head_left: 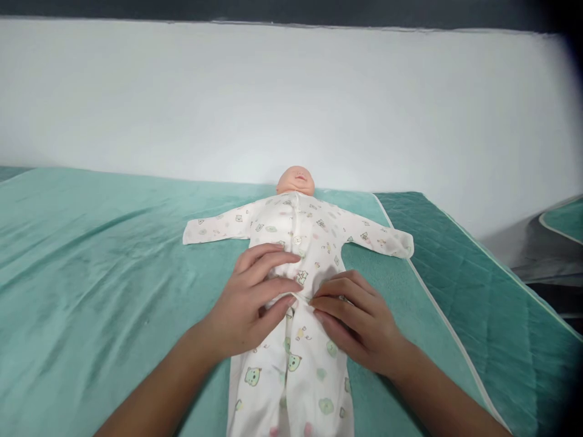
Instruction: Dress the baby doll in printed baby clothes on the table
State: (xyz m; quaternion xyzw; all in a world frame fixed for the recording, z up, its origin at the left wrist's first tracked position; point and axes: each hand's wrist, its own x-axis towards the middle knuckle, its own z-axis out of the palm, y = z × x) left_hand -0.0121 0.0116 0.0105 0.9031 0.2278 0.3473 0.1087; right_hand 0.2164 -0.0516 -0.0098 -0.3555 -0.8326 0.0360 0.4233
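A baby doll (297, 180) lies face up, dressed in a white long-sleeved outfit (319, 243) printed with small green and yellow animals. Both sleeves are spread out sideways. Over the waist, my left hand (257, 300) pinches the front edge of the cloth between thumb and index finger, its other fingers extended over the belly. Just to the right, my right hand (357, 318) holds the same opening edge between its thumb and fingers. The front is closed near the chest, where a round button shows, and a gap runs down between the legs.
A light green blanket (113, 273) lies under the doll. Darker green quilted fabric (501, 303) extends at the right. Behind the doll's head stands a white wall (273, 103), and another green padded edge (567, 220) shows at far right.
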